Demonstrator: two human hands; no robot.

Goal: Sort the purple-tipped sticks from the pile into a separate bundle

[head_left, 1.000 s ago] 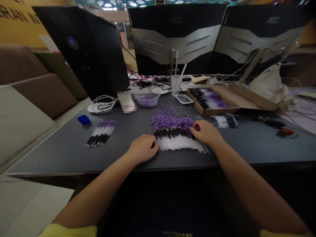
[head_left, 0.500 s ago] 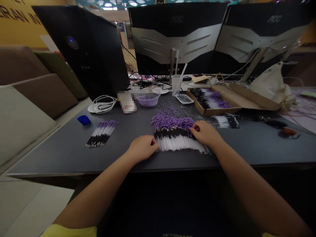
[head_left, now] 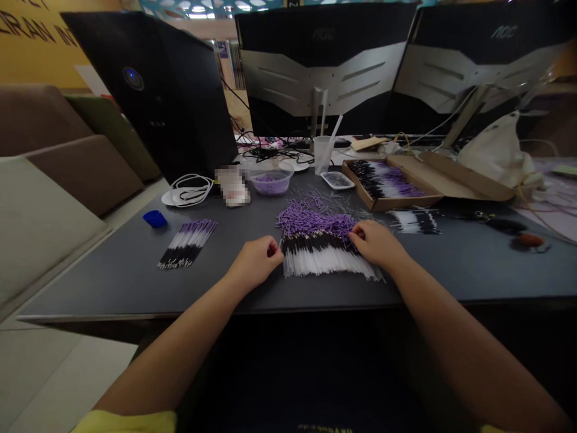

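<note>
A wide row of thin black-and-white sticks [head_left: 322, 258] with small metallic tips lies on the dark table in front of me. At their far ends is a heap of short purple tube pieces [head_left: 304, 218]. My left hand [head_left: 253, 261] is just left of the row, thumb and fingers curled together; anything between them is too small to make out. My right hand [head_left: 373, 242] rests at the row's right end by the purple pieces, with its fingertips pinched. What that pinch holds, if anything, is hidden.
To the left lie a bundle of purple-ended sticks [head_left: 188, 243] and a blue ring-like piece [head_left: 154, 219]. Farther back stand a clear tub [head_left: 271, 183] of purple pieces, a small tray [head_left: 337, 180], a plastic cup [head_left: 321, 157] and an open cardboard box [head_left: 408, 202]. White sticks [head_left: 415, 221] lie right.
My left hand has drawn back slightly to the left and up, away from the row's left edge. My right hand has stayed nearly in place.
</note>
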